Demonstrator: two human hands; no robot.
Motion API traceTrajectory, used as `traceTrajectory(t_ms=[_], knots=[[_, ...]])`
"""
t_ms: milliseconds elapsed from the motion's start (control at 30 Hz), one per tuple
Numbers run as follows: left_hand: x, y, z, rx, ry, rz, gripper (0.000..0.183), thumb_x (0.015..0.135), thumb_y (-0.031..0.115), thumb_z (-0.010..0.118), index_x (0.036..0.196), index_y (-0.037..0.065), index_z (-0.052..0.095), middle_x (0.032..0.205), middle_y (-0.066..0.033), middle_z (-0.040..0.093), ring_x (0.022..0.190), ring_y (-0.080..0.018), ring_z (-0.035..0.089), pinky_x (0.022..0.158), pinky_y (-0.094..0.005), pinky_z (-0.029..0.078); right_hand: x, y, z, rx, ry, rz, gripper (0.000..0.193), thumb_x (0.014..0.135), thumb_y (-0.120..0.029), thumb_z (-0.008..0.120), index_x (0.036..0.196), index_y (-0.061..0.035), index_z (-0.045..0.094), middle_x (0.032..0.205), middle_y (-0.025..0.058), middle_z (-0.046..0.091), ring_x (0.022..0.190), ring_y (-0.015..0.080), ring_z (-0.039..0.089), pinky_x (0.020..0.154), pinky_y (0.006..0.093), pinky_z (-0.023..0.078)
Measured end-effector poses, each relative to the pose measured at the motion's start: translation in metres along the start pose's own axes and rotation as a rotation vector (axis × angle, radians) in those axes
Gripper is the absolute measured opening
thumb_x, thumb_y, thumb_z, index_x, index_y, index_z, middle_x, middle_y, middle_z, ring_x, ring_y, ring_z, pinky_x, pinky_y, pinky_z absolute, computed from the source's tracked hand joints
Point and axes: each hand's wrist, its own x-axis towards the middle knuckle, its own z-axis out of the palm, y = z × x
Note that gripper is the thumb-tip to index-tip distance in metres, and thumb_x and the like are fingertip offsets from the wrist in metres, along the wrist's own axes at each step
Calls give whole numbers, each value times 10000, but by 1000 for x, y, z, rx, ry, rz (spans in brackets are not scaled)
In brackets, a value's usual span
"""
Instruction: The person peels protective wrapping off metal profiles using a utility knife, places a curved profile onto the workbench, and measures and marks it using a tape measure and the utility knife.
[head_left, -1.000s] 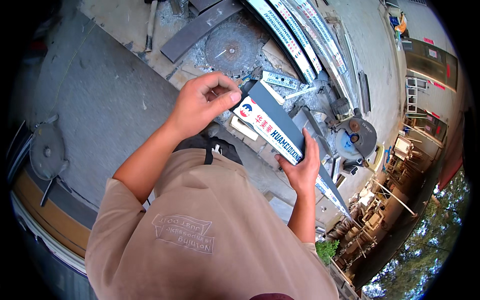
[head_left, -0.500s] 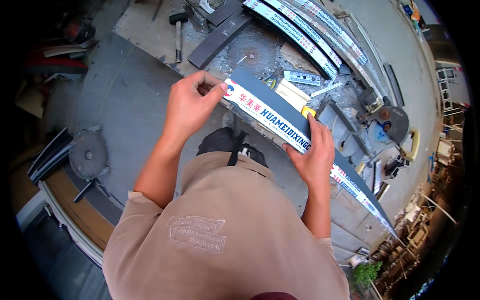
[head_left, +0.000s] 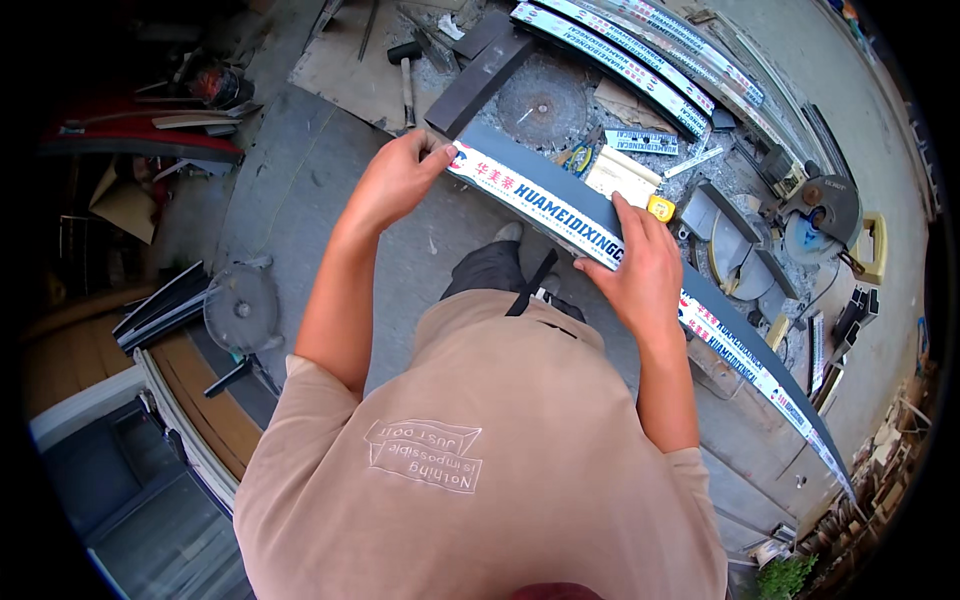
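Left hand point(head_left: 397, 182) pinching dark strip point(head_left: 550, 172) end; right hand point(head_left: 643, 265) clamped across edges; floor point(head_left: 310, 180) stretches leftward.

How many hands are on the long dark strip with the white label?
2. The left hand holds the strip at its left end; the right hand grips it farther along, to the right. No other hand shows.

Dark grey strip point(head_left: 566, 184), white printed film point(head_left: 540, 205), yellow tape measure point(head_left: 661, 208), tan shirt point(head_left: 520, 390)
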Motion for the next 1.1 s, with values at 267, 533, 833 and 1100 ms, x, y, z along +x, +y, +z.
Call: traceTrajectory(t_ms=[267,533,833,1100], knots=[[-24,12,17,397,244,243,287,993,256,717,949,-18,644,955,-223,707,871,-437,686,752,-517,519,-4,-6,3,-10,-19,31,941,606,-210,1003,1449,-65,610,1258,145,670,1165,355,649,1014,460,517],[-32,8,31,311,330,365,264,930,201,792,1002,10,623,914,-169,666,813,-403,672,721,-471,535,-3,0,11,-13,-26,60,947,606,-204,1001,1458,-73,608,1261,132,661,1172,347,640,1028,464,503],[-27,9,21,368,304,321,302,858,282,859,931,45,687,864,-100,667,802,-315,678,698,-419,528,-6,3,22,6,-16,84,936,599,-185,998,1447,-75,618,1259,128,662,1177,344,635,1041,469,496],[-24,4,29,346,304,366,195,908,193,805,881,38,688,859,-126,680,734,-350,672,672,-456,533,-7,0,19,20,-26,105,943,605,-186,992,1460,-64,613,1290,156,664,1208,369,631,1063,472,494]])
